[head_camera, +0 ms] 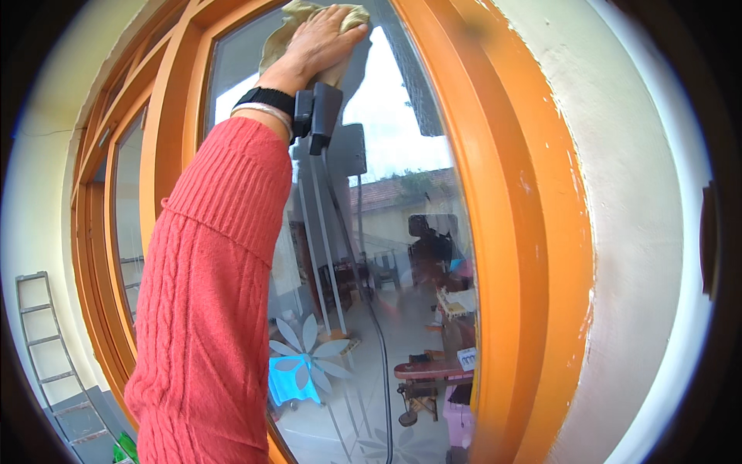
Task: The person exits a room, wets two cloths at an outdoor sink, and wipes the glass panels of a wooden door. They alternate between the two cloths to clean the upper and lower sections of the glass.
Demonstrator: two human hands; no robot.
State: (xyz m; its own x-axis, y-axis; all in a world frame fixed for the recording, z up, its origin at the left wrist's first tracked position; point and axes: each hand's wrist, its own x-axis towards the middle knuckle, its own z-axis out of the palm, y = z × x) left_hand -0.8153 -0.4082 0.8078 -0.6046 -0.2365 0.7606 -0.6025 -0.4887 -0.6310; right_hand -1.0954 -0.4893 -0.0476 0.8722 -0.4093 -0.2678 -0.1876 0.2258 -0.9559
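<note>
My left hand (324, 43) is raised high at the top of the view, its palm pressing a tan cloth (275, 46) against the glass pane (400, 145). Cloth bunches out around the fingers and below the palm. A black strap with a dark box-shaped device (326, 116) and a pale bangle (264, 108) circle the wrist, under a red knitted sleeve (203, 301). From the device a black cable (377, 330) hangs down in front of the glass. My right hand is out of view.
An orange frame (493, 232) surrounds the pane, which bears a flower pattern (310, 354) and reflections. Through or in the glass show furniture, a blue cloth and a pink container. A ladder (58, 377) leans at the left wall; a pale wall (632, 232) stands at right.
</note>
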